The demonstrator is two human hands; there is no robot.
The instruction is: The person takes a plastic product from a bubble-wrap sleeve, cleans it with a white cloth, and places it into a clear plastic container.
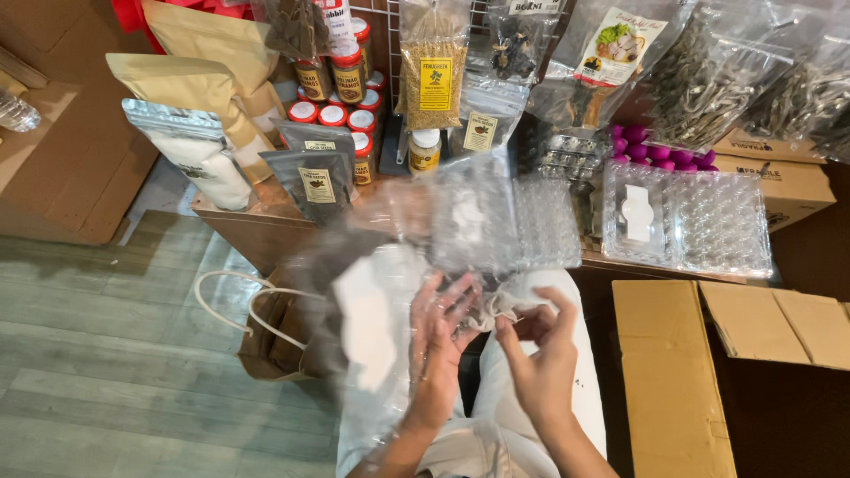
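Left hand (440, 341) fingers spread behind clear bag (390, 292); right hand (540, 354) pinches its edge. Best grip both sides evenly, avoiding tears.

One camera only, worn on my head, looking steeply down over my lap. My hands sit close below the lens at six o'clock, near enough to blur. The view faces forward toward twelve o'clock, where the low table (266, 232) edge and its packets lie a little farther off.
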